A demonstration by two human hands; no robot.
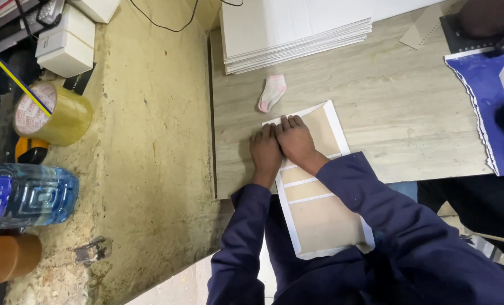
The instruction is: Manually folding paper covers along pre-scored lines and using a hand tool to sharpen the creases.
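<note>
On the near edge of the table (410, 113), a flat card panel (319, 209) with white borders lies half over the edge, its near end above the person's lap and its far end on the wood. Both hands rest on that far end. The left hand (265, 151) lies flat, fingers together and extended, palm down at the panel's left border. The right hand (297, 141) sits just beside it, touching it, also flat with fingers closed side by side; neither hand grips anything, both simply press down. To do this pressing well, it seems best that the palms keep even weight along the white border and slide outward from the fold, so the covering lies smooth and the panel does not tip off the table edge.

Just beyond the panel lies a small pink sock (272, 92). Farther from the panel, at the table's back, sits a stack of white boards (297, 34). Well to the right of the panel lies a blue sheet (489, 107). Far to its left, off the table, stand a tape roll (51, 113) and a water bottle (26, 195).
</note>
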